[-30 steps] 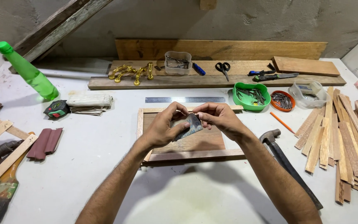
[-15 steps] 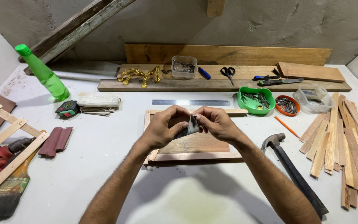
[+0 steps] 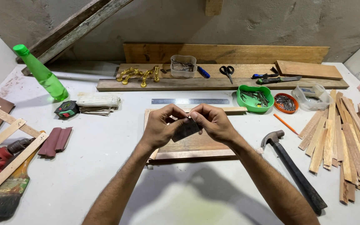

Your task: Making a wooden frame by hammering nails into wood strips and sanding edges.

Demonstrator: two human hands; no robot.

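Left hand: the left hand is raised at the centre of the frame, fingers pinched shut on the upper left edge of a small dark sheet.
Right hand: the right hand meets it from the right, fingers clamped on the same sheet's upper right edge.
Sheet: small, dark grey, tilted, held between both hands above the wooden frame; whether it touches the frame cannot be told.
Frame: lies flat on the white table, centre of the frame.
Ruler: a steel ruler lies just above the wooden frame.
Right side: a hammer lies near the right forearm; a pile of wood strips sits at the right edge.
Upper right: a green tray of nails.
Upper left: a green bottle.
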